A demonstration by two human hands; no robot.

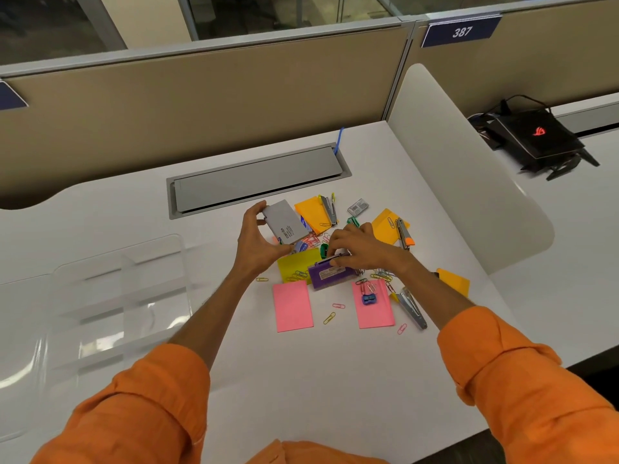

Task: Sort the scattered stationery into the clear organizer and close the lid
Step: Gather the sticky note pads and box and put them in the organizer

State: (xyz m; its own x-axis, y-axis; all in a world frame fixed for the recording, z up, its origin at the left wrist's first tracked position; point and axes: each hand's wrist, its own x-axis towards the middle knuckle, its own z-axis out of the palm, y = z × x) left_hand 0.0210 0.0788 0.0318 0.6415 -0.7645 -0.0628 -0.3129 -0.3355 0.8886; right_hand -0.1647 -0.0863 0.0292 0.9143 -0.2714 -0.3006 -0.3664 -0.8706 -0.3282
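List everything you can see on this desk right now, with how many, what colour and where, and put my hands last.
clear organizer: one, transparent, left on the desk, nothing visible inside
grey box: one, held above the pile's left side
purple box: one, middle of the pile
pink notes: two, near edge of the pile
yellow note: one, left of the purple box
orange notes: about three, far and right sides
staplers: about three, grey, right and far side
blue sharpener: one, on the right pink note
paper clips: many, mixed colours, scattered
staple box: one, grey, far side
black device: one, neighbouring desk
left hand: holding the grey box
right hand: on the purple box's far edge
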